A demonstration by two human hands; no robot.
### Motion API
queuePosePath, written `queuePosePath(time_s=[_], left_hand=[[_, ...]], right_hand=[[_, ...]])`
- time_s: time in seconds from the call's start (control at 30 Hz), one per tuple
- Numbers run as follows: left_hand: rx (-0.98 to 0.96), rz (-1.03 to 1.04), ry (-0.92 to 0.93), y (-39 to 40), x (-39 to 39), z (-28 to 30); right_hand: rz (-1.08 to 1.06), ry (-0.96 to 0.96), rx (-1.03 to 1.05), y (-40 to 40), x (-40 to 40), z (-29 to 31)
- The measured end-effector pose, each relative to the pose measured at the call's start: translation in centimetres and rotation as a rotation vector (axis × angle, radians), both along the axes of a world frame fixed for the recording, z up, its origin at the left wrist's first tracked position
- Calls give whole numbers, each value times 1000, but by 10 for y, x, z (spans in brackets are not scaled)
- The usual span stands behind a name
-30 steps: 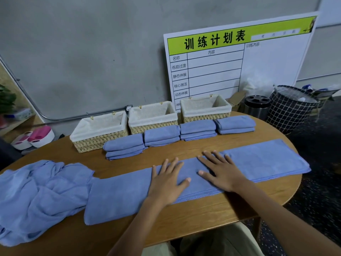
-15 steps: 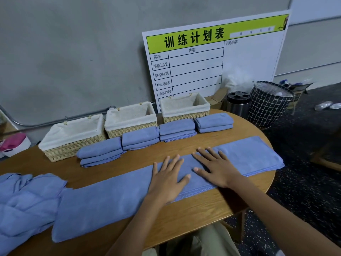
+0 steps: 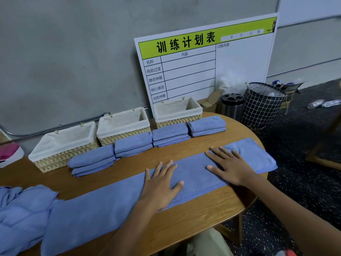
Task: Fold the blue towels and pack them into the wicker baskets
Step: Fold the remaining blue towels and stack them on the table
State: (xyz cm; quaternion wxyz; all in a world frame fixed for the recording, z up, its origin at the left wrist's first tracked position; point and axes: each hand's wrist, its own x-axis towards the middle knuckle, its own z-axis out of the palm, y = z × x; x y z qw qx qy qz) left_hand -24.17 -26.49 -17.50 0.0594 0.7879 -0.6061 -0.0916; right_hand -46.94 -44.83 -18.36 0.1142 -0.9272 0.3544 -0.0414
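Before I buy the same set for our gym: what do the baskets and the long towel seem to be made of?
Baskets: woven straw-coloured wicker or seagrass by the plaited walls, with an off-white cloth liner folded over the rim. Long towel: matte blue, short soft nap and a stitched hem, likely microfibre, though cotton terry is possible.

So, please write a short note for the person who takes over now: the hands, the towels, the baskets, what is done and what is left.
Left hand and right hand: both flat, fingers straight, pressing the long towel, which lies folded into a strip across the table.
Done: four folded stacks sit in front of the baskets.
Three baskets hold no towels.
Left: fold the strip short, fold the crumpled pile at the left edge, pack everything into the baskets.
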Motion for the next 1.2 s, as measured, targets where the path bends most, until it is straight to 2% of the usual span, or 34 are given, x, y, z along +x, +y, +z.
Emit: queuePosePath(time_s=[0.3,0.4,0.53,0.73,0.83,0.97,1.07,1.13,1.2], left_hand=[[-41,50,26,-20,-16,11],[-44,-7,42,-37,-38,12],[13,-33,-39,-40,-41,-1],[5,-46,-3,-39,-41,1],[-25,-27,1,-39,-41,3],[-190,27,-146,-61,-49,15],[-301,-25,-56,-102,-60,21],[-327,-61,83,-137,-72,20],[-323,-103,172,-172,-90,18]], right_hand=[[-53,5,-2,-18,-22,3],[-53,2,-4,-18,-23,3],[-50,10,3,-20,-25,4],[-79,-7,3,-31,-36,3],[-117,-1,4,-38,-45,4],[-101,6,24,-39,-45,3],[-92,-137,69,-43,-46,3],[-128,-404,83,-49,-50,4],[-196,-575,14,-55,-59,3]])
